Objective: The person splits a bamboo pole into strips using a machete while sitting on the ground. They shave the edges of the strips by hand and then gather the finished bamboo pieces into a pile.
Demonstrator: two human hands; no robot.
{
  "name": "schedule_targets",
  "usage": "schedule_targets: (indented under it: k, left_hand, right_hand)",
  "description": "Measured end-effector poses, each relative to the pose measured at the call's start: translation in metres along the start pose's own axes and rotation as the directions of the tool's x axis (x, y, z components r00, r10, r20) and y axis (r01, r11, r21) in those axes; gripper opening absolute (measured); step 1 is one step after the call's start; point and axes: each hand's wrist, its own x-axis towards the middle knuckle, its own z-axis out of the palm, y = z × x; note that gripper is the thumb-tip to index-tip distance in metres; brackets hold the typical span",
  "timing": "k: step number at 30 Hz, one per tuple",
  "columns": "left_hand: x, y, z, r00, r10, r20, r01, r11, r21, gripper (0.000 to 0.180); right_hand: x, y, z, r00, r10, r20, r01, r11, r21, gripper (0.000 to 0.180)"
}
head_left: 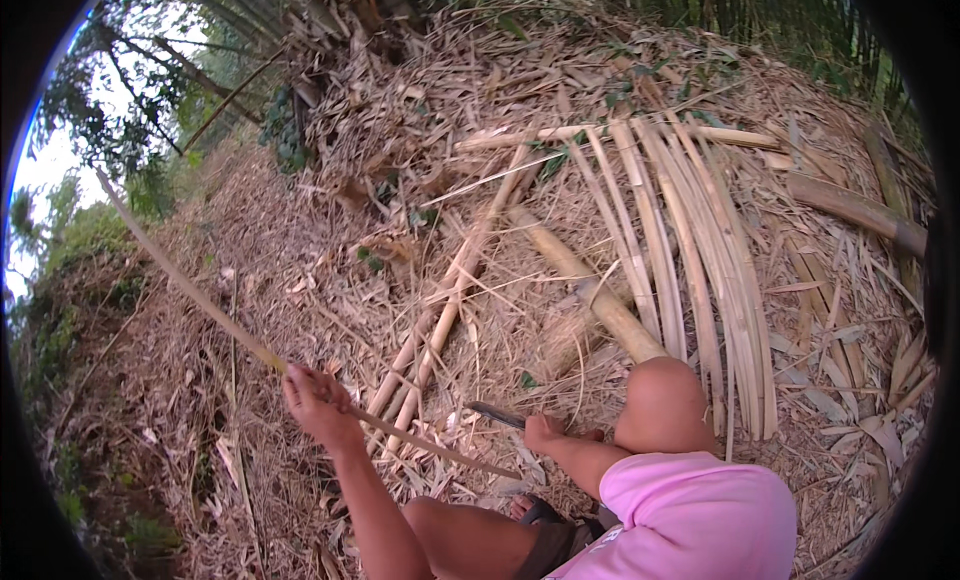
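My left hand (315,397) is closed around a long, thin bamboo strip (240,331). The strip slants from the far left down past my hand to near my foot. In my right hand (546,433), beside my bent right knee, is a knife (495,414) with a dark blade pointing left. Its handle is mostly hidden in my fingers. The blade lies near the strip's lower part, and a gap shows between them.
Several split bamboo strips (735,310) lie side by side to the right, across a crosswise bamboo piece (730,137). A bamboo pole (620,320) reaches to my right knee. Long poles (440,325) lie ahead. A thick bamboo log (855,212) is far right. Dry leaves cover the sloping ground.
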Motion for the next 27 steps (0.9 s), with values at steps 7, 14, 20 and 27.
schedule_targets:
  k: [7, 14, 20, 27]
  left_hand:
    - [-0.008, -0.042, -0.036, 0.99, -0.106, -0.089, 0.096, 0.989, -0.112, 0.022]
    - [0.007, -0.049, -0.084, 0.968, -0.214, -0.132, 0.2, 0.973, -0.116, 0.026]
    - [0.0, -0.065, -0.052, 0.949, -0.257, 0.182, 0.291, 0.936, -0.199, 0.031]
    - [-0.018, -0.073, -0.026, 0.794, -0.356, 0.494, 0.525, 0.81, -0.26, 0.033]
  right_hand:
    - [0.037, 0.031, 0.072, 0.995, -0.073, 0.068, 0.087, 0.97, -0.227, 0.03]
    - [0.02, -0.062, -0.014, 0.991, -0.059, 0.116, 0.079, 0.982, -0.172, 0.031]
    - [0.008, -0.229, -0.209, 0.714, -0.574, -0.401, 0.699, 0.612, 0.37, 0.06]
    - [-0.072, -0.363, -0.343, 0.415, -0.691, -0.592, 0.891, 0.177, 0.418, 0.058]
